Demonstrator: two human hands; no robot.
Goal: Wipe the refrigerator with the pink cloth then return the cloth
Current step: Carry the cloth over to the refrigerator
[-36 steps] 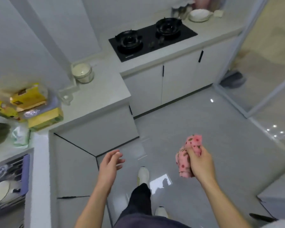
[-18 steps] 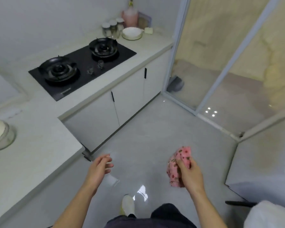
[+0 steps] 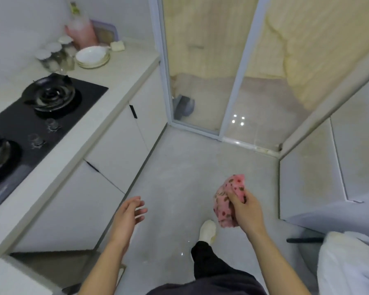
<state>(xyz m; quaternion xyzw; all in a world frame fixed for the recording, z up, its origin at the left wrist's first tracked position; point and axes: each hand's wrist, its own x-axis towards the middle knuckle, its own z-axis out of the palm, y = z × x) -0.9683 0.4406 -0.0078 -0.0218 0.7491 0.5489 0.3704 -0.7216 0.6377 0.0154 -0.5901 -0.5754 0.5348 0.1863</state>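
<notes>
Over the kitchen floor, between the cabinets and the refrigerator, the right hand held the pink cloth in the air. Its grip was clenched round the middle of the cloth, fingers curled over the bunched, spotted fabric. The wad's long axis ran roughly away from the person: one end stuck up past the fingers toward the glass door, and the other hung down toward a pale shoe on the floor. The cloth was near the refrigerator, to its left, and not touching it.

The left hand hovered apart from the cloth, its grip released, fingers loosely spread and pointing forward, holding nothing.

On the left, the tabletop carried a black stove with two burners. Beyond the stove stood a few lidded jars, a stack of white bowls and a blurred pink bottle against the wall. Behind the glass door a grey dustpan leaned near the frame. White fabric filled the lower right corner.
</notes>
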